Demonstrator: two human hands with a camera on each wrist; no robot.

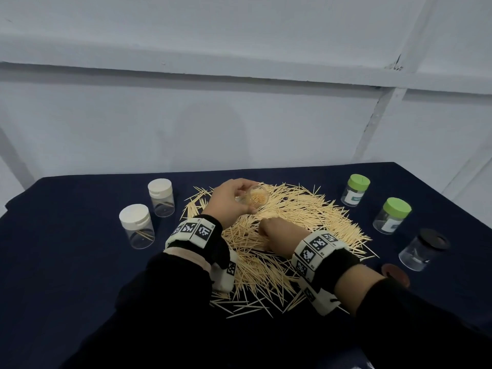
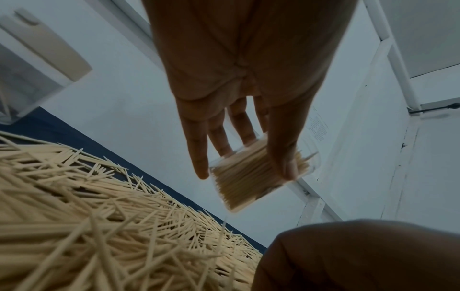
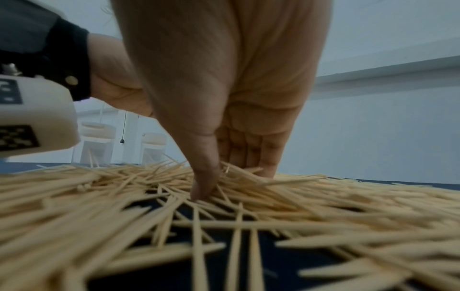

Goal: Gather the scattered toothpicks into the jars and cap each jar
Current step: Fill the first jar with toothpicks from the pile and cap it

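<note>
A dark blue cloth (image 1: pixel 80 275) covers your table, with pale wall panels behind it. Nearest you, the scattered toothpicks (image 1: pixel 266 267) spread in a wide heap across the middle of the cloth. Your right hand (image 1: pixel 279 231) is down in the heap, its thumb and curled fingers (image 3: pixel 251 151) pinching into a tuft of sticks. Just beyond it, your left hand (image 1: pixel 231 199) grips an uncapped clear jar (image 1: pixel 254 197) above the pile, tilted, with its mouth toward you and packed with toothpicks. A brown lid (image 1: pixel 395 274) lies near your right forearm, beside a dark-capped jar (image 1: pixel 423 249). Farther back on that side stand two green-capped jars (image 1: pixel 391 215). On the left stand two white-capped jars (image 1: pixel 137 226), each with a few sticks inside.
</note>
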